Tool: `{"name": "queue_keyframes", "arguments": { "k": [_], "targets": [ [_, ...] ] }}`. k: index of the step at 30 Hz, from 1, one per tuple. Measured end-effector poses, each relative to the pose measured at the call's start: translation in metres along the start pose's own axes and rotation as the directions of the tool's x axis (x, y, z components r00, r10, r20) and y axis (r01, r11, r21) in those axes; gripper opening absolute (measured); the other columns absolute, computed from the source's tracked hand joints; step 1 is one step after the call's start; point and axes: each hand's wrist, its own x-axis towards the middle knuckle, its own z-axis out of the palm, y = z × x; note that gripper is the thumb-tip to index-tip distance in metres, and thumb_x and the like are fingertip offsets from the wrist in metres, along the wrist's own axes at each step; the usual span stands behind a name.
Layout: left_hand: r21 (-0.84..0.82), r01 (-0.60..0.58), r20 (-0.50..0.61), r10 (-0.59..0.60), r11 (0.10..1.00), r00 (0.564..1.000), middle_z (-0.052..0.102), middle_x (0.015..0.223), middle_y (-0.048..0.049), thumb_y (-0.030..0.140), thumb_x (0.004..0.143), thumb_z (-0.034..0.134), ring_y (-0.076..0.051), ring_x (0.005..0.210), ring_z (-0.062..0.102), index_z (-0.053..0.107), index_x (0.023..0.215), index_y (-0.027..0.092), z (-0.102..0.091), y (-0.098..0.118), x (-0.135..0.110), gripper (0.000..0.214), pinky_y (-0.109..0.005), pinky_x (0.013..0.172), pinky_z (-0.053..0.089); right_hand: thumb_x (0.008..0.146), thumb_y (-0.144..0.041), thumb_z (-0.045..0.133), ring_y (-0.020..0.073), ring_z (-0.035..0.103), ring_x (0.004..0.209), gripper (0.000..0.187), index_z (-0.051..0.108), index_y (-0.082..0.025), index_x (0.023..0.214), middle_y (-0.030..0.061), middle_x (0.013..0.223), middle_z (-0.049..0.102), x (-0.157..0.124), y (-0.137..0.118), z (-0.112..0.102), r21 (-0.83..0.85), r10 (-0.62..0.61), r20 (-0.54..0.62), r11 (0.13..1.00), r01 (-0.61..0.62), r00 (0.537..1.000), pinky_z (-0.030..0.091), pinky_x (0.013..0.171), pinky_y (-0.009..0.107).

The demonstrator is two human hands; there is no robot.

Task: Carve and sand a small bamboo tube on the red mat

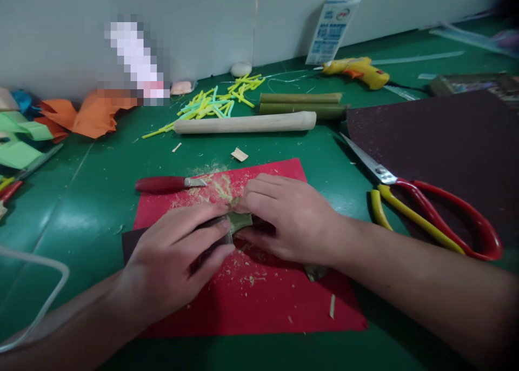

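Note:
Over a red sheet point(251, 300), both hands are close together around a short green bamboo piece point(240, 220). My right hand point(287, 214) is closed on the bamboo and covers its right part. My left hand point(178, 257) is closed around a dark strip of sandpaper point(133, 242), which wraps the bamboo's left side. One end of the strip sticks out past the left knuckles. Pale shavings and dust point(221, 190) lie on the red sheet. A red-handled knife point(162, 184) rests across its upper left edge, blade pointing right.
Red-and-yellow-handled scissors point(389, 179) lie at right, by a large dark sheet point(438, 149). Behind are a peeled pale stick point(245, 123), green bamboo lengths point(302, 108), cut yellow straws point(203, 105) and a yellow glue gun point(359, 71). Orange paper point(95, 114) sits at left.

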Motion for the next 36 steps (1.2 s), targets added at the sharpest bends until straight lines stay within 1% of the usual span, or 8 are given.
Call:
{"name": "queue_keyframes", "arguments": {
  "k": [5,7,12,17,21,26,31,36],
  "targets": [
    [0.004,-0.115,-0.045,0.115,0.993,0.992,0.065,0.106,-0.0069,0.021,0.078,0.064,-0.02,0.099,0.061,0.064,0.095,0.015,0.0,-0.007,0.008,0.018,-0.034,0.089,0.05,0.08,-0.027,0.058,0.0174,0.048,0.075,0.014,0.059,-0.015,0.087,0.0033,0.08,0.056,-0.001,-0.001,0.0,0.002,-0.039,-0.032,0.999,0.039,0.999,0.036,0.065,0.029],
    [-0.032,-0.112,-0.054,0.111,0.993,0.992,0.065,0.105,-0.0069,0.02,0.078,0.064,-0.019,0.099,0.06,0.065,0.093,0.015,-0.001,-0.008,0.009,0.016,-0.033,0.091,0.05,0.08,-0.027,0.059,0.0172,0.048,0.075,0.014,0.059,-0.014,0.086,0.0035,0.08,0.056,-0.001,-0.001,0.0,0.007,-0.048,-0.034,0.999,0.048,0.998,0.036,0.065,0.029],
    [0.022,-0.147,0.027,0.146,0.989,0.989,0.065,0.104,-0.0069,0.024,0.081,0.06,-0.02,0.098,0.06,0.065,0.097,0.015,-0.004,-0.003,0.007,0.019,-0.034,0.088,0.051,0.079,-0.025,0.059,0.0174,0.048,0.076,0.013,0.06,-0.013,0.085,0.0044,0.081,0.057,0.0,0.0,0.0,0.022,-0.024,-0.007,0.999,0.024,1.0,0.037,0.067,0.029],
    [-0.022,-0.145,-0.061,0.144,0.989,0.988,0.065,0.104,-0.0082,0.021,0.078,0.064,-0.019,0.099,0.06,0.065,0.094,0.013,0.001,-0.008,0.009,0.018,-0.032,0.093,0.049,0.079,-0.025,0.058,0.0169,0.049,0.076,0.014,0.059,-0.014,0.087,0.0041,0.081,0.058,-0.001,0.0,0.0,0.023,-0.033,-0.017,0.999,0.034,0.999,0.037,0.067,0.028],
    [-0.015,-0.128,-0.038,0.127,0.992,0.991,0.064,0.109,-0.0077,0.022,0.078,0.065,-0.019,0.102,0.059,0.064,0.098,0.014,0.001,-0.01,0.005,0.022,-0.032,0.095,0.048,0.079,-0.028,0.059,0.0168,0.048,0.074,0.013,0.058,-0.015,0.083,0.004,0.08,0.058,-0.002,-0.001,0.001,0.014,-0.024,-0.027,1.0,0.025,0.999,0.036,0.065,0.028],
    [-0.095,-0.023,0.005,0.023,0.995,1.0,0.058,0.121,-0.0065,0.021,0.079,0.062,-0.019,0.108,0.057,0.062,0.103,0.018,-0.001,-0.012,0.001,0.025,-0.032,0.095,0.048,0.08,-0.026,0.057,0.0171,0.049,0.075,0.013,0.058,-0.014,0.083,0.0044,0.08,0.058,-0.001,-0.001,0.0,0.009,-0.029,-0.021,1.0,0.029,0.999,0.037,0.066,0.029],
    [-0.231,0.171,0.152,-0.138,0.958,0.979,0.055,0.121,-0.0032,0.027,0.081,0.058,-0.019,0.111,0.055,0.06,0.106,0.023,-0.003,-0.013,0.002,0.025,-0.033,0.097,0.047,0.079,-0.024,0.059,0.017,0.048,0.076,0.013,0.058,-0.016,0.088,0.0031,0.081,0.057,-0.001,-0.001,-0.001,0.006,-0.048,-0.026,0.999,0.048,0.999,0.036,0.066,0.028],
    [-0.231,0.237,0.188,-0.196,0.944,0.962,0.056,0.121,-0.0006,0.03,0.081,0.059,-0.019,0.111,0.055,0.061,0.106,0.027,-0.003,-0.014,0.001,0.026,-0.035,0.097,0.047,0.081,-0.027,0.057,0.0169,0.047,0.076,0.012,0.057,-0.016,0.087,0.0031,0.081,0.057,-0.001,-0.001,-0.001,-0.006,-0.039,-0.002,0.999,0.039,0.999,0.035,0.065,0.028]
  ]
}}
